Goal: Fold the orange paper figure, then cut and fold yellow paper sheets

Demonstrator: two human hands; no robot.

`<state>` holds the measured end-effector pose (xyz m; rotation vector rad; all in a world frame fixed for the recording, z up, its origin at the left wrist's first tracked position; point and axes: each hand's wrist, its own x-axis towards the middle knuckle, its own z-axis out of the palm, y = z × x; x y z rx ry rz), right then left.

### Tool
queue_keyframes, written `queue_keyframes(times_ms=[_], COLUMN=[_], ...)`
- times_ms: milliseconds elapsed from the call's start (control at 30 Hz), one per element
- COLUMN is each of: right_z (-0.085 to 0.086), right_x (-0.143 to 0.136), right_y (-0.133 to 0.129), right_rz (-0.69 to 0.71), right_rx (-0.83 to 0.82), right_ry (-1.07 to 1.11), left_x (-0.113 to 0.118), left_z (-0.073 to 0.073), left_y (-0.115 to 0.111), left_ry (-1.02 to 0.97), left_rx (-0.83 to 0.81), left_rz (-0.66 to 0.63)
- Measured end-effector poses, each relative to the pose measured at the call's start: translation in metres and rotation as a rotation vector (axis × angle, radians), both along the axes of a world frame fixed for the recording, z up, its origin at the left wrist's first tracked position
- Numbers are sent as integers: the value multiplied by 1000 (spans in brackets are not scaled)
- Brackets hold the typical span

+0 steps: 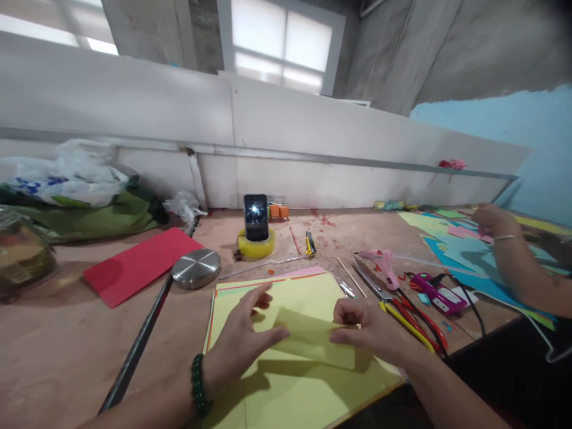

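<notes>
A small rectangle of yellow paper (308,339) is held above a stack of large yellow sheets (286,396). My right hand (373,328) pinches its right part between thumb and curled fingers. At the other end is my left hand (239,336), fingers curved and apart from the thumb. That thumb overlaps the paper's left edge; whether it presses on it I cannot tell. A green bead bracelet (199,384) circles my left wrist. Sheets with red and pink edges show under the top of the stack.
Right of the stack lie scissors (406,322), a pink glue gun (385,268) and a purple power strip (440,295). A phone (256,217) stands on a yellow tape roll (255,245). Red paper (143,265) and a metal disc (196,268) lie left. Another person's arm (521,256) reaches over coloured sheets.
</notes>
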<state>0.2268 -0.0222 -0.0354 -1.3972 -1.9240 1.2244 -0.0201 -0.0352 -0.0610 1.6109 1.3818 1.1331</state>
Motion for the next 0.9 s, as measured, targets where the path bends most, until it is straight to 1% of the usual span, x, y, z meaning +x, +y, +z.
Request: queue_keyframes(times_ms=[67, 133, 233, 367, 500, 667, 800, 900], right_z=[-3, -11, -26, -40, -42, -45, -52, -48], right_x=[-4, -8, -12, -11, -8, -9, -10, -9], right_y=[-6, -10, -11, -12, -15, -17, -16, -15], right_rz=[-38, -83, -153, -248, -238, -234, -272, -276], right_rx=[22, 68, 108, 92, 75, 155, 152, 152], right_ry=[46, 91, 168, 259, 291, 239, 296, 343], left_x=[1, 3, 5, 6, 6, 6, 5, 4], left_z=[2, 5, 8, 7, 5, 8, 11, 10], left_y=[1, 0, -2, -1, -1, -3, -3, -2], left_ry=[-39, -60, -92, -114, -136, -154, -120, -88], left_rx=[-72, -95, -127, -157, -175, -182, -163, -124], left_rz=[-89, -144, -137, -138, -150, -139, -123, -109])
